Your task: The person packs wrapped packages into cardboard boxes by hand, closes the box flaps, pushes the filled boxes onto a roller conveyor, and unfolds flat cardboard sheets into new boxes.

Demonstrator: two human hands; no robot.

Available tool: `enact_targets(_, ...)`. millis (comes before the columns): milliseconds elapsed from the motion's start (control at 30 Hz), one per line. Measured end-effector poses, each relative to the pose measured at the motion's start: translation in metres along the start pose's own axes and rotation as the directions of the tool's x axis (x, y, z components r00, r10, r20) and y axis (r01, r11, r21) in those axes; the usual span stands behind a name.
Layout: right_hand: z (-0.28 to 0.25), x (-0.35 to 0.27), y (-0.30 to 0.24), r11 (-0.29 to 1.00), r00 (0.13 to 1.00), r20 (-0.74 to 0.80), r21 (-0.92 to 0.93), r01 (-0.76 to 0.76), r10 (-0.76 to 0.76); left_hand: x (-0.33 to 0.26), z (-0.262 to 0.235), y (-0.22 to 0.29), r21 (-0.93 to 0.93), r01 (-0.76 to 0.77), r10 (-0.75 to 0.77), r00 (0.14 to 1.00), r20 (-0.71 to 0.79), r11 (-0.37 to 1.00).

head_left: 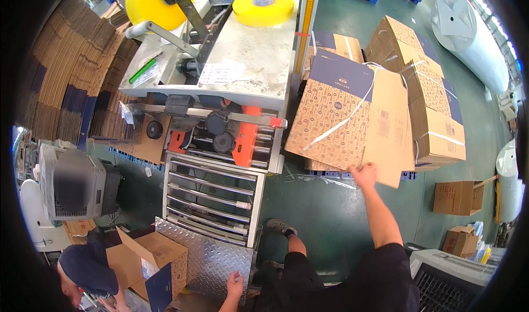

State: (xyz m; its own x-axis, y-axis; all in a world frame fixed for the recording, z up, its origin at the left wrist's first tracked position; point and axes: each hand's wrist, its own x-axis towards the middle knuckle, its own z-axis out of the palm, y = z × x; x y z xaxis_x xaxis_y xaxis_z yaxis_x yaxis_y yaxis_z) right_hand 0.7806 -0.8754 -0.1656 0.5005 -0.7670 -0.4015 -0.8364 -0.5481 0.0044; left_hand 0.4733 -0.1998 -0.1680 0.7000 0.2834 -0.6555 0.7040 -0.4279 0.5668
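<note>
1. The lower edge of a flattened carton [330, 119] — printed brown with a navy band — is grasped by the fingers of the right hand [366, 176].
2. The carton is positioned over a blue pallet [409, 176], right of the carton-sealing machine [267, 53].
3. The left hand [235, 286] is held near the diamond-plate sheet [215, 257]; its fingers are partly curled — whether anything is gripped cannot be told.
4. An open box [165, 249] is placed beside a bent-over co-worker [91, 262].
</note>
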Motion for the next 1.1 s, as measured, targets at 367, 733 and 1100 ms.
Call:
enact_targets(367,-0.007,-0.012,0.052,0.809,0.751,-0.336,-0.395,0.436,-0.568,-0.041,0.026,0.079,0.053,0.145,-0.152,0.973,0.171,0.988)
enact_targets(733,-0.097,-0.354,0.123,0.275,0.276,-0.043,-0.331,0.903,-0.96,-0.101,0.068,0.071,-0.59,-0.162,0.249,0.966,0.069,0.791)
enact_targets(1100,-0.124,-0.531,0.129,-0.475,-0.478,0.213,0.068,0.877,-0.852,-0.287,-0.015,0.095,-0.809,-0.508,-0.011,0.845,-0.535,0.296)
